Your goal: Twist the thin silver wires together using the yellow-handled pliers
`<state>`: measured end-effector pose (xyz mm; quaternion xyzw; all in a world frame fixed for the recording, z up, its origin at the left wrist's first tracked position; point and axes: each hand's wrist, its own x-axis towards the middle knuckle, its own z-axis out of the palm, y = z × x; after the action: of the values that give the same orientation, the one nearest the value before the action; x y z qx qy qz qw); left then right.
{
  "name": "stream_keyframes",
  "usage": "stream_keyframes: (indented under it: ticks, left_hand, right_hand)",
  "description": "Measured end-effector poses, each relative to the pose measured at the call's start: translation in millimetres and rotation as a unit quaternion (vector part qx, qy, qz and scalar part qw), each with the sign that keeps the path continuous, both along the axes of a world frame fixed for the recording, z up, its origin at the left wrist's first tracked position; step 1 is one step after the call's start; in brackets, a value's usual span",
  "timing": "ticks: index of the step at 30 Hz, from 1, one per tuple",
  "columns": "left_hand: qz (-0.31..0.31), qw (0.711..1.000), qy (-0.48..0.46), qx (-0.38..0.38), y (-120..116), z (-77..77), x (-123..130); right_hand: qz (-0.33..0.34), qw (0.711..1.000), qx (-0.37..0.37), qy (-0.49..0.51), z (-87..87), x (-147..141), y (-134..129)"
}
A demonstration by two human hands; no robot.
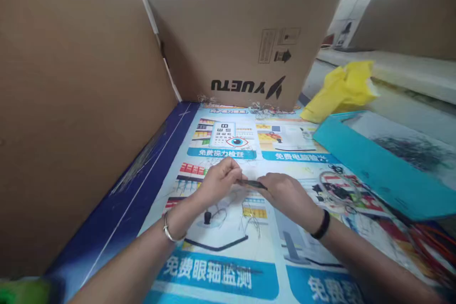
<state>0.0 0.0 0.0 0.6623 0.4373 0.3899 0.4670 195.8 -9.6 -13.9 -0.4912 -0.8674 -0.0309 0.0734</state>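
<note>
My left hand (221, 178), with a metal bracelet on the wrist, is closed in a pinch at the left end of a slim dark tapered piece (253, 184). My right hand (287, 194), wearing a black wristband, has its fingers closed around the other end. The piece lies about level between both hands, above the printed sheet (269, 242); its exact kind is too small to make out. Thin wire-like strands (252, 223) lie below my hands. Any fine strand inside my left fingers is hidden.
Cardboard panels (228, 33) stand at the left and back. On the right are a turquoise tray (377, 171) with a dark tangle of strands, a yellow crumpled bag (342, 88), a clear ring-shaped coil (338, 187) and red cords (432, 247). Loose clippings (138, 164) lie along the left panel.
</note>
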Motion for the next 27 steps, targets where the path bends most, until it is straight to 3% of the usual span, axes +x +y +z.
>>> stream_keyframes:
  ticks: [7, 13, 27]
  left_hand:
    - [0.050, 0.977, -0.102, -0.182, 2.7, 1.8, 3.1]
    - [0.086, 0.952, -0.162, -0.243, -6.8, 6.2, 10.2]
    - [0.057, 0.913, -0.273, -0.299, -15.8, 3.9, 20.7]
  right_hand:
    - [-0.023, 0.986, 0.166, 0.005, -1.3, 5.1, 0.3]
    - [0.044, 0.950, 0.300, -0.070, 4.5, 3.2, -9.9]
    - [0.076, 0.939, 0.327, -0.076, 6.4, 1.2, -12.7]
